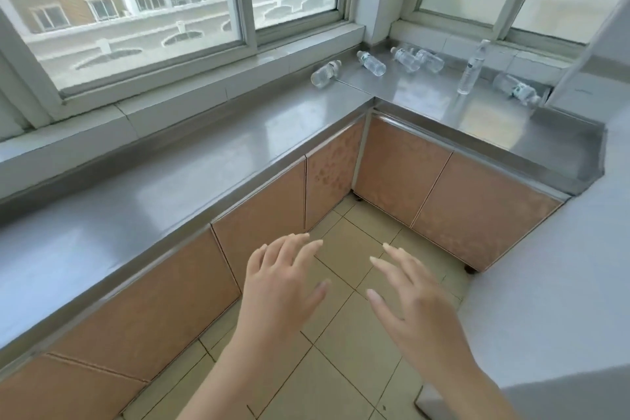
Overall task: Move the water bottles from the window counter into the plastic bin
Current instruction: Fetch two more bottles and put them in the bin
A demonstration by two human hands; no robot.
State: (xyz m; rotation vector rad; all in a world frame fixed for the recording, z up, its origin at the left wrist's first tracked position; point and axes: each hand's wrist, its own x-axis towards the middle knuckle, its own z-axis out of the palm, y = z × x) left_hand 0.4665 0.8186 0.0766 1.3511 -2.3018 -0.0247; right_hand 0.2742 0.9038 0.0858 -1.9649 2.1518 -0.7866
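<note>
I can't read the labels on the water bottles [371, 63] at the counter's [204, 160] far corner; they are too small. Two bottles [419, 60] there overlap, so I can't tell where one ends. The farthest right bottle [516, 89] has its cap end close against a grey panel [586, 78], and I can't tell if they touch. My forearms run off the bottom edge. The counter is cut off at the left edge.
</note>
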